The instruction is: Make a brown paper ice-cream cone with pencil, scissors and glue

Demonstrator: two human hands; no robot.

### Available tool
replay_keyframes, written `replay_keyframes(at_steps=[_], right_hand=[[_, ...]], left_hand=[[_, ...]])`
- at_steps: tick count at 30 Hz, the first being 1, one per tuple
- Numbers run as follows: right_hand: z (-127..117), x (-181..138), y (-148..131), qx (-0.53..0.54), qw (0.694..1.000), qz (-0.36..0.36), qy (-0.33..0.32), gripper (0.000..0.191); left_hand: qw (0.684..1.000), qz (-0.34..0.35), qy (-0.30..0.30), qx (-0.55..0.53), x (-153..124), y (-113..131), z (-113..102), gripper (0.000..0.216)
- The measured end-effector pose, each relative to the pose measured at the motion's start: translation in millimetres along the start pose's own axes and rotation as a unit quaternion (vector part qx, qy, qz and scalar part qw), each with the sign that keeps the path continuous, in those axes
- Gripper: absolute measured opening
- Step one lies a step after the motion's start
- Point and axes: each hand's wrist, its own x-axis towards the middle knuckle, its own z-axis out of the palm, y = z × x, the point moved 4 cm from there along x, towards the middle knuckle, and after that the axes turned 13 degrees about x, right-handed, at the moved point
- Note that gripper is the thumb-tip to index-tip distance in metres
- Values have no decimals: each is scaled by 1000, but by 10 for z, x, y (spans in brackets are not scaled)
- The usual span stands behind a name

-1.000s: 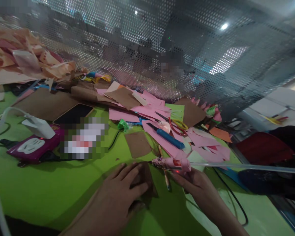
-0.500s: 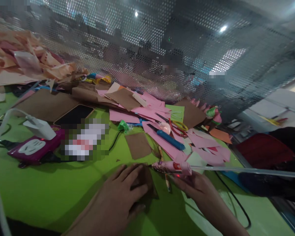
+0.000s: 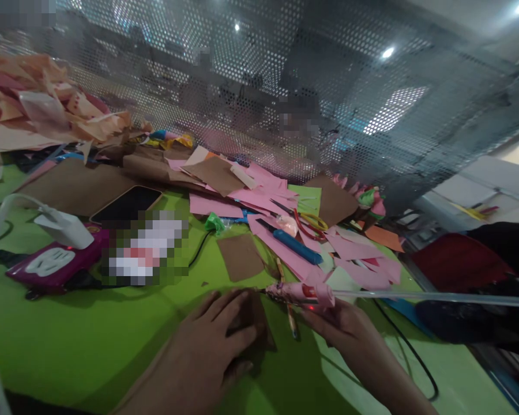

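My left hand (image 3: 207, 340) lies flat, fingers stretched out, pressing a small brown paper piece (image 3: 255, 320) onto the green table (image 3: 69, 334). My right hand (image 3: 346, 328) is closed around a pink-wrapped glue gun (image 3: 303, 293), whose nozzle points left toward the top edge of the brown piece. A long clear glue stick (image 3: 432, 298) runs out of the gun's back to the right. A pencil (image 3: 288, 302) lies on the table under the gun.
Another brown square (image 3: 241, 256) lies just beyond my hands. Further back are pink paper scraps (image 3: 259, 196), a blue-handled knife (image 3: 294, 245), red scissors (image 3: 309, 225), a phone (image 3: 127, 203) and a magenta power strip (image 3: 54, 262) with a white plug. A perforated screen (image 3: 285, 86) closes the back.
Both hands hold almost the same place; the glue gun has sunk slightly and its nozzle sits a little closer to the brown piece.
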Motion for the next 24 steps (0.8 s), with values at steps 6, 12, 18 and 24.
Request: replay_keyframes(at_steps=[6, 12, 18, 24], right_hand=[[28, 50, -4, 8, 1000, -7, 1, 38], [4, 12, 18, -22, 1000, 10, 2, 41], [-11, -4, -10, -12, 1000, -11, 17, 38], [-32, -36, -57, 15, 999, -11, 28, 29]], left_hand=[[999, 9, -31, 13, 29, -3, -7, 49], [1000, 12, -26, 2, 26, -12, -1, 50], [1000, 9, -26, 3, 17, 3, 10, 57], [999, -5, -41, -8, 32, 19, -12, 49]])
